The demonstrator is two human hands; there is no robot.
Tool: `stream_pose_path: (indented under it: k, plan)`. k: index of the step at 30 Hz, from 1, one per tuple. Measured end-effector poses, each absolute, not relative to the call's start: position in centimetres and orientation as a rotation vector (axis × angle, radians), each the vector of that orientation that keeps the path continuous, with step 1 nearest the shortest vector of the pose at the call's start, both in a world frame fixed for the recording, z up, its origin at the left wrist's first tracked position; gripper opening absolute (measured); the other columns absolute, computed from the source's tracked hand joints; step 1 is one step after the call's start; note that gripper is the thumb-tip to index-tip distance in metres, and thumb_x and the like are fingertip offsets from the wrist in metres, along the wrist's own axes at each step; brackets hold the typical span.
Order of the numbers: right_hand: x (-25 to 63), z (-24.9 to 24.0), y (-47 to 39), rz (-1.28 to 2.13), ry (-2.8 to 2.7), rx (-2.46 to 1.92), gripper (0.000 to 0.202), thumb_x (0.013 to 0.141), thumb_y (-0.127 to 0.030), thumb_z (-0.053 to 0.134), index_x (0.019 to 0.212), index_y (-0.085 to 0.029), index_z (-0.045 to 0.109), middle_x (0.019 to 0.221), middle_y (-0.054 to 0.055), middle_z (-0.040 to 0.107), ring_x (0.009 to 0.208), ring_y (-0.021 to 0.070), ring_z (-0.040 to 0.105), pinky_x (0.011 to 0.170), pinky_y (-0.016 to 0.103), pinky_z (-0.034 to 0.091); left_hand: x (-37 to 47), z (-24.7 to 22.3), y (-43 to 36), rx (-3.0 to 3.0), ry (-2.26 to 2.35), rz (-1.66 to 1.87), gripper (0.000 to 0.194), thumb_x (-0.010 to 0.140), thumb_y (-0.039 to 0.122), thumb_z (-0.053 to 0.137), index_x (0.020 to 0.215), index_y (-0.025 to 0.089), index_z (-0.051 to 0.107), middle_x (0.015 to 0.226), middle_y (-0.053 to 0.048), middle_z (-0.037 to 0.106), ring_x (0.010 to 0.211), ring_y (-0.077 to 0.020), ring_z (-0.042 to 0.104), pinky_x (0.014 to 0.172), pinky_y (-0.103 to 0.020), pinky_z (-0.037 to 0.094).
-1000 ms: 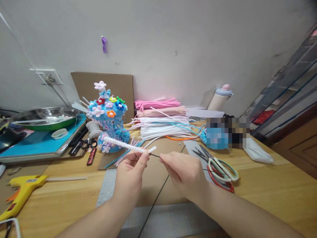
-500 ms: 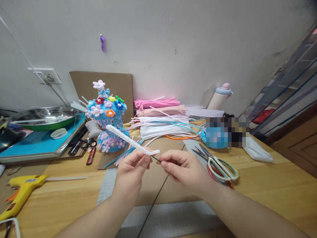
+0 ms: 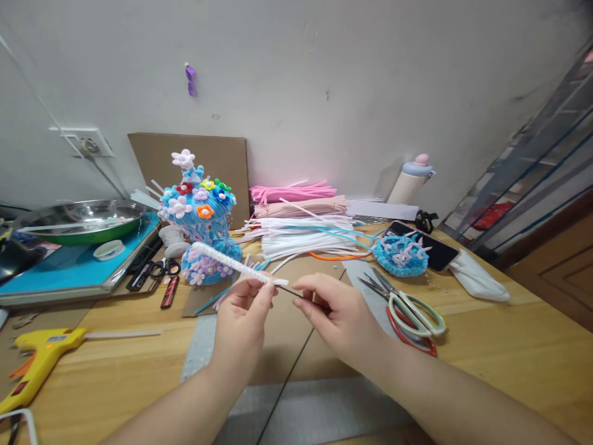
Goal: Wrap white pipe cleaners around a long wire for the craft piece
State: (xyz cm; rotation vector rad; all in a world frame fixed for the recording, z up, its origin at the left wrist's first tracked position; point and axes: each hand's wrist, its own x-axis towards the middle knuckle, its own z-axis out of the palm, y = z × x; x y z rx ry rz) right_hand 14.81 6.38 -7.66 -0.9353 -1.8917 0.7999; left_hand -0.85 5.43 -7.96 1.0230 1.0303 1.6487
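My left hand [image 3: 245, 315] pinches a white fuzzy pipe cleaner [image 3: 222, 258] between thumb and fingers. Its looped, coiled-looking length slants up to the left, and a short white end shows past the thumb. From beside that end, a thin dark rod [image 3: 289, 288] runs across to my right hand [image 3: 340, 312], whose thumb and fingers are closed on it. How rod and pipe cleaner join is hidden by my left fingers. Both hands are above a cardboard sheet [image 3: 282, 358]. Behind the white length stands a blue pipe-cleaner ornament [image 3: 199, 210] covered with small flowers.
Scissors [image 3: 410, 309] lie right of my right hand, near a blue fuzzy piece [image 3: 401, 256] and a phone [image 3: 438, 252]. Bundled pipe cleaners [image 3: 306, 235] are stacked behind. At left are a yellow glue gun [image 3: 46, 352], a metal pan [image 3: 88, 216] and small cutters [image 3: 160, 272].
The white pipe cleaner has shifted slightly left and lies a little flatter. My right hand has moved slightly up and left, its fingers a bit looser on the dark rod.
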Motion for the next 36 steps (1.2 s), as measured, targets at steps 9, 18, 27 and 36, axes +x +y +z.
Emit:
stream_pose_path:
  k: [9,18,27,36]
  plan:
    - [15.7,-8.2,6.4,0.206,-2.091,-0.779,0.018,0.090,-0.012,0.048,0.103,-0.018,0.059,0.070,0.002,0.057,0.062,0.0130,0.052,0.058,0.025,0.037,-1.2,-8.2,5.4,1.049,1.082,1.566,0.016,0.070,0.037,0.075,0.073,0.020,0.075,0.064,0.001,0.065,0.061,-0.0095,0.050,0.058,-0.019,0.040]
    - [15.0,-6.8,6.2,0.997,-1.816,-0.828,0.010,0.087,-0.020,0.054,0.086,-0.018,0.065,0.068,-0.001,0.059,0.058,0.0089,0.049,0.054,0.021,0.037,-1.2,-7.9,5.3,1.049,0.985,1.517,0.016,0.070,0.037,0.075,0.076,0.022,0.075,0.067,0.000,0.065,0.061,-0.0094,0.049,0.058,-0.020,0.040]
    - [15.3,-6.4,6.9,1.996,-1.300,-0.786,0.023,0.073,-0.036,0.071,0.080,-0.018,0.058,0.047,-0.008,0.044,0.037,0.0033,0.025,0.032,0.015,0.015,-1.7,-7.5,5.2,1.282,0.892,1.501,0.011,0.081,0.031,0.066,0.076,0.023,0.072,0.080,-0.001,0.066,0.072,-0.0116,0.053,0.065,-0.021,0.041]
    - [14.8,-6.0,6.8,1.944,-1.310,-0.794,0.027,0.073,-0.040,0.071,0.080,-0.017,0.058,0.050,-0.008,0.044,0.041,0.0039,0.032,0.033,0.013,0.019,-1.7,-6.9,5.2,1.371,0.909,1.420,0.012,0.085,0.029,0.060,0.078,0.021,0.066,0.077,0.000,0.058,0.070,-0.0116,0.050,0.066,-0.022,0.040]
